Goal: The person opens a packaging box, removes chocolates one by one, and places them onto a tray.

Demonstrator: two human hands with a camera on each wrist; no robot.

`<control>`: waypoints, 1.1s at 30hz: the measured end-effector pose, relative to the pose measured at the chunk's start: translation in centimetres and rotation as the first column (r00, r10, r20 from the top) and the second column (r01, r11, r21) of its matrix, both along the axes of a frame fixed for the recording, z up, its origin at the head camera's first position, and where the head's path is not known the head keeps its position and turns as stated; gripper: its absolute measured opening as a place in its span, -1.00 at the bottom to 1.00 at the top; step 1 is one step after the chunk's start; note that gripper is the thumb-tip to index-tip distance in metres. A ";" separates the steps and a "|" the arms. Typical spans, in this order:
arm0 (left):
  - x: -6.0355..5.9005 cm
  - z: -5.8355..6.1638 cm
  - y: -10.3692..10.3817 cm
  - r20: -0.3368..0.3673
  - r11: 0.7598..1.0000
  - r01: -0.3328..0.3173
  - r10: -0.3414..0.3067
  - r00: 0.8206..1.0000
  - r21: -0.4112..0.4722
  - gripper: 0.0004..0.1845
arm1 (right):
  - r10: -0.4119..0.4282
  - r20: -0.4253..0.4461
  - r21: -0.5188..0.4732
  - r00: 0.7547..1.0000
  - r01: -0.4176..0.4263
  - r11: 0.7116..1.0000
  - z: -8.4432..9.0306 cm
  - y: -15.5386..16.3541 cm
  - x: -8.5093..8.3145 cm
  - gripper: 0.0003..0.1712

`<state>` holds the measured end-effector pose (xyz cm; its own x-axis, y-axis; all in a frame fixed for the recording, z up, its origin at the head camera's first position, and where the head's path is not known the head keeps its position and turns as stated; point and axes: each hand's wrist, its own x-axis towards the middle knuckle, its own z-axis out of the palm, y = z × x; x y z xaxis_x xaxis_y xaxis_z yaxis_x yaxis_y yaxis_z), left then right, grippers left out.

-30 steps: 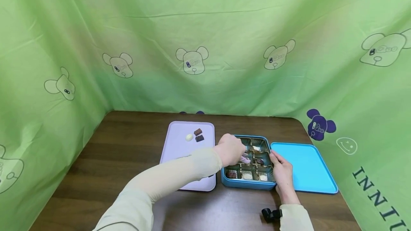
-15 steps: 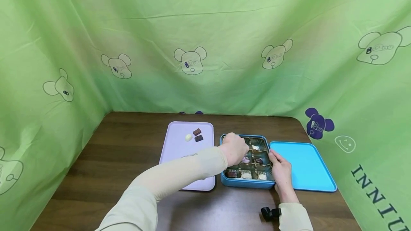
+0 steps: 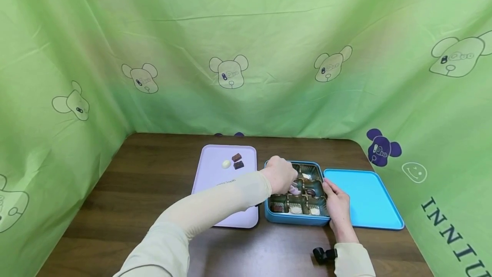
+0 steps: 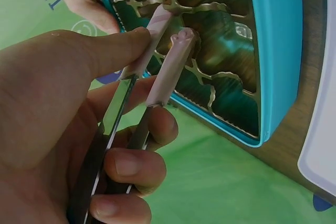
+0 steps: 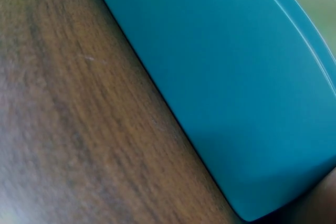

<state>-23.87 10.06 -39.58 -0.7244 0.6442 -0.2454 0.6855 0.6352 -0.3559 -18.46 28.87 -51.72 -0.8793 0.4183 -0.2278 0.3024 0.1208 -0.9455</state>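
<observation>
My left hand reaches over the blue box and holds a pair of tongs with metal arms and pink tips. The thumb presses one arm while the fingers curl round the other. Both tips point down into the box's gold-brown divided insert, standing a little apart. Pieces of chocolate lie in several compartments; others are hidden behind the hand. At the box's right side, my right hand grips the wall, with its fingertips at the rim. The box wall fills much of the right wrist view.
Left of the box lies a lilac tray bearing a white piece and two brown chocolates. A bright blue lid lies flat on the right. A green printed curtain surrounds the brown wooden table.
My left hand has shifted slightly right and away over the box, with the tongs still in it. The right hand keeps its place on the box, and the tray's pieces have not moved.
</observation>
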 end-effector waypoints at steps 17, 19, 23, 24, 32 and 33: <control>0.3 -0.3 0.5 -0.052 0.999 0.037 -0.038 0.998 -0.024 -0.83 | -0.021 0.016 0.005 1.000 0.021 1.000 0.2 -0.2 -0.1 -0.35; 0.3 -0.5 0.5 -0.066 0.999 0.034 -0.035 0.997 -0.020 -0.83 | -0.022 0.016 0.004 1.000 0.022 1.000 0.2 -0.2 -0.1 -0.35; 0.4 -1.0 0.6 -0.067 0.999 0.022 -0.025 0.997 -0.036 -0.82 | -0.023 0.018 0.003 1.000 0.023 1.000 0.1 -0.2 -0.1 -0.37; 0.4 -1.1 0.6 -0.062 0.999 0.022 -0.025 0.998 -0.041 -0.82 | -0.021 0.016 0.002 1.000 0.021 1.000 0.1 -0.2 -0.1 -0.37; 0.4 -1.6 0.8 -0.044 0.998 0.029 -0.031 0.999 -0.050 -0.83 | -0.015 0.008 0.007 1.000 0.015 1.000 0.3 -0.2 -0.1 -0.38; 0.4 -1.6 0.8 -0.043 0.998 0.033 -0.035 0.998 -0.050 -0.84 | -0.015 0.010 0.005 1.000 0.015 1.000 0.3 -0.2 -0.1 -0.38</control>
